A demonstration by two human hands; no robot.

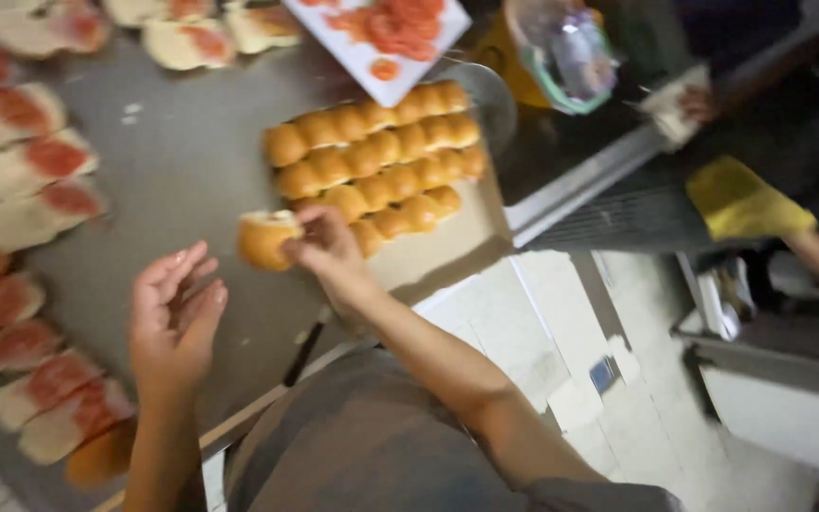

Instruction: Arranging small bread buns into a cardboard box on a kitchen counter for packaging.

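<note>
My right hand [329, 248] pinches a bun [265, 239] by its edge, fingers closed on it, just off the batch of joined buns [376, 156] on the bench [182, 180]. My left hand [174, 318] is open, palm up, empty, just beside it. The bun looks light and soft, likely to squash or tear, so I judge a loose grip around its sides is best. Split buns topped with tomato [35, 161] lie to the left.
</note>
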